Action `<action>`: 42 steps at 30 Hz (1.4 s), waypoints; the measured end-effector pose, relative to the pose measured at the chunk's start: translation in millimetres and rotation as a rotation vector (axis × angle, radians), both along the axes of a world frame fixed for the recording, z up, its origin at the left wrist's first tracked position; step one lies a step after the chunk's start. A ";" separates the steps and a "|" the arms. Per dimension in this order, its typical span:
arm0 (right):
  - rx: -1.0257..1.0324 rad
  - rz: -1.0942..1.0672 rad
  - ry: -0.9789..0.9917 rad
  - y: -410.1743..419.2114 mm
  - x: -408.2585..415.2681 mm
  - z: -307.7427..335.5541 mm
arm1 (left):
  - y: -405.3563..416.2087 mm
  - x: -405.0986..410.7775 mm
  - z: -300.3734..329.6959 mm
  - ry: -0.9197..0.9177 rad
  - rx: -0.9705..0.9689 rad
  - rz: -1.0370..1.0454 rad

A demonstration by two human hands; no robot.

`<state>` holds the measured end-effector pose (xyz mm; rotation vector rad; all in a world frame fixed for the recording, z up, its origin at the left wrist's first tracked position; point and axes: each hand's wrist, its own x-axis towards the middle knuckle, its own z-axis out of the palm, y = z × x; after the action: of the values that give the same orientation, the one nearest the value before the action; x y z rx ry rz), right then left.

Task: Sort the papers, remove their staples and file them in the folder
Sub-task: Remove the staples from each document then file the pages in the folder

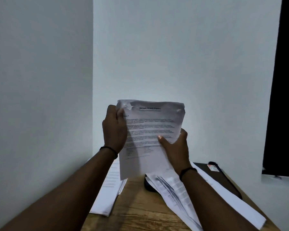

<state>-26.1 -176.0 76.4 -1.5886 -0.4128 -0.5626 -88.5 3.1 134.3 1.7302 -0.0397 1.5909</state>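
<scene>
I hold a printed report upright in front of the wall, above the wooden table. My left hand grips its upper left edge, thumb over the torn corner. My right hand pinches the lower right part, thumb on the front of the page. More printed papers fan out on the table under my right wrist. Another stack of sheets lies at the table's left edge. A dark folder sits at the far right of the table, partly under a white sheet.
A small dark object, half hidden by the fanned papers, lies mid-table; I cannot tell what it is. White walls meet in a corner just behind the table. A dark opening fills the right side.
</scene>
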 end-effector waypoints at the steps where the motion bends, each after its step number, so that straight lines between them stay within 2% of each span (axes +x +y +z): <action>1: 0.043 0.044 0.024 -0.8 -5.1 8.5 | 3.9 -6.7 6.2 0.003 -0.042 -0.050; 6: 0.110 0.013 -0.031 -7.4 -13.5 15.6 | 18.3 -27.1 17.5 0.095 -0.333 -0.423; 9: 0.210 0.048 0.034 -17.3 -20.7 15.8 | 15.6 -36.4 3.5 0.210 -0.366 -0.543; 14: 0.317 0.135 0.175 -38.5 -22.3 14.6 | 11.5 -33.4 -14.1 0.274 -0.449 -0.532; 19: 0.261 0.174 0.229 -56.1 -23.4 13.5 | 4.9 -28.5 -8.9 0.274 -0.512 -0.593; 24: 0.238 0.203 0.157 -52.3 -27.9 16.8 | -2.6 -23.5 -12.6 0.278 -0.428 -0.595; 28: 0.109 0.029 0.073 -40.4 -29.0 11.3 | -15.8 -27.8 -12.0 0.321 -0.391 -0.679; 32: 0.176 0.101 0.018 -36.1 -38.1 5.3 | -23.2 -25.8 -16.9 0.232 -0.362 -0.699; 35: 0.146 0.192 0.051 -45.4 -41.3 -22.6 | -19.6 -24.4 -41.5 0.306 -0.351 -0.699; 39: 0.023 0.191 0.216 -52.9 -45.2 -90.3 | -14.3 -23.8 -106.7 0.478 -0.373 -0.694; 42: 0.024 0.197 0.257 -48.4 -49.4 -105.6 | -17.1 -18.4 -123.3 0.531 -0.387 -0.680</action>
<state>-75.5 -224.4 -29.2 -1.5518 -0.3618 -0.2086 -106.9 -14.0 11.0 1.5451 -0.0481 0.5824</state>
